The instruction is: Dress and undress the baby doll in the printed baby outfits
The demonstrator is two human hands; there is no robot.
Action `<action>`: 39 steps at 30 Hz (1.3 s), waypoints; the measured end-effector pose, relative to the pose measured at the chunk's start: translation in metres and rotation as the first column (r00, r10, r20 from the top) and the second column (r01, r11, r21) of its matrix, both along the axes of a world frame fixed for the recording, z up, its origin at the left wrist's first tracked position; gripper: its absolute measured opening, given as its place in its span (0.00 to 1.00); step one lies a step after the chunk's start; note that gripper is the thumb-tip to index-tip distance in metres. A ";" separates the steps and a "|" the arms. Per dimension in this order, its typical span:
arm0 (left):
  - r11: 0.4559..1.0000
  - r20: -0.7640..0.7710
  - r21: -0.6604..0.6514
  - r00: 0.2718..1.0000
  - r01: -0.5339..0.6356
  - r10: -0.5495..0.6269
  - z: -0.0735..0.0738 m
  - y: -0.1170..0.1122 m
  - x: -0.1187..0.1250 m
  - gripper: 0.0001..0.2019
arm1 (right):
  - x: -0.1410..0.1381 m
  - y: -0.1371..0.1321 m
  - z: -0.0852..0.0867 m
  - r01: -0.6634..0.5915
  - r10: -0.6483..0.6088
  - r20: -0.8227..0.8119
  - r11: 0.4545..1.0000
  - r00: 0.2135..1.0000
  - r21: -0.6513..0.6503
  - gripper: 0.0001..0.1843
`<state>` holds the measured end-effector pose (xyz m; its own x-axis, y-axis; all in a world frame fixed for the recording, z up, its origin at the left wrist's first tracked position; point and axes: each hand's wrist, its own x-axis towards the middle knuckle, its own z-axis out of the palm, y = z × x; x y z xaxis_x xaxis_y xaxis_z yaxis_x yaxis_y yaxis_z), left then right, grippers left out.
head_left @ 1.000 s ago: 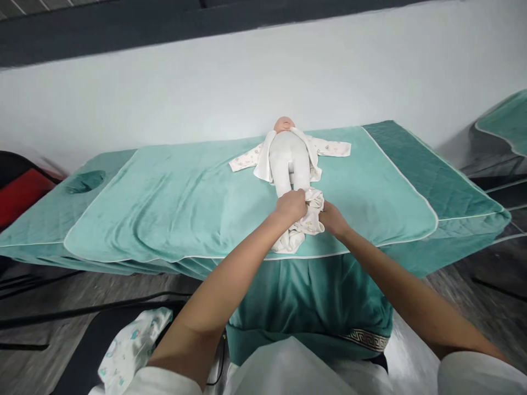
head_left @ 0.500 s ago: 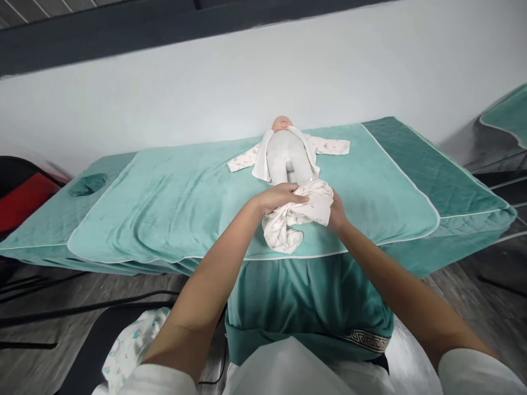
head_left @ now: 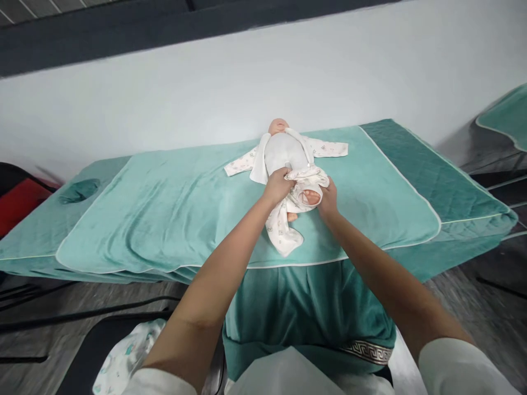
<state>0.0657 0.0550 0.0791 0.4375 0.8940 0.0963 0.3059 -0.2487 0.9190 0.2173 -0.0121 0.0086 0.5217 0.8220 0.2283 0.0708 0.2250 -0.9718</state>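
Observation:
A baby doll point(head_left: 284, 151) lies on its back on the bed, its head toward the wall, wearing an open white printed jacket point(head_left: 242, 163). Bunched around its lower legs are white printed baby pants point(head_left: 286, 236). One foot shows through the cuff of a pant leg, and part of the other foot peeks out beside the loose leg hanging toward me. My left hand point(head_left: 280, 185) is closed on the bunched fabric over the doll's legs. At the other side, my right hand point(head_left: 328, 198) grips the pants beside the cuffed foot; some of its fingers are hidden.
A green velvet cover point(head_left: 177, 203) spreads over the massage bed, which has a face hole point(head_left: 80, 190) at the left. The white wall point(head_left: 206, 99) runs along the far side. A chair with a printed cloth point(head_left: 129, 354) stands at lower left.
The pants have moved up over the doll's feet, and one foot now shows through a cuff. Both hands have shifted slightly away from me, toward the doll's body.

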 end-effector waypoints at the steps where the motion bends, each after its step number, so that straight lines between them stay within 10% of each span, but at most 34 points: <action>1: 0.999 0.003 0.030 0.999 -0.039 0.039 -0.003 0.003 0.002 0.05 | 0.002 0.004 0.000 0.040 -0.040 0.013 0.999 0.999 -0.005 0.18; 10: 0.984 0.041 -0.096 0.987 -0.153 0.157 -0.004 0.010 -0.007 0.08 | 0.016 0.030 0.006 0.026 -0.007 0.169 0.993 0.986 -0.112 0.09; 18: 0.878 0.326 -0.430 0.943 0.210 -0.066 0.011 -0.001 -0.041 0.21 | 0.039 0.015 0.035 -0.174 0.182 0.434 0.983 0.882 -0.059 0.18; 22: 0.889 0.460 -0.423 0.887 0.176 0.043 0.002 0.000 -0.041 0.22 | 0.041 0.015 0.077 -0.504 0.548 0.461 0.834 0.698 -0.227 0.20; 28: 0.958 0.551 -0.282 0.826 0.056 0.115 0.006 0.022 -0.010 0.18 | 0.023 0.065 0.120 -0.556 0.789 0.384 0.611 0.479 -0.563 0.23; 31: 0.975 0.496 -0.219 0.858 -0.026 0.134 0.005 0.037 -0.002 0.17 | 0.018 0.087 0.115 -0.627 0.839 0.247 0.530 0.484 -0.571 0.22; 39: 0.993 0.311 -0.083 0.944 -0.087 0.109 -0.007 0.058 -0.001 0.17 | 0.021 0.096 0.074 -0.682 0.738 -0.024 0.609 0.674 -0.405 0.16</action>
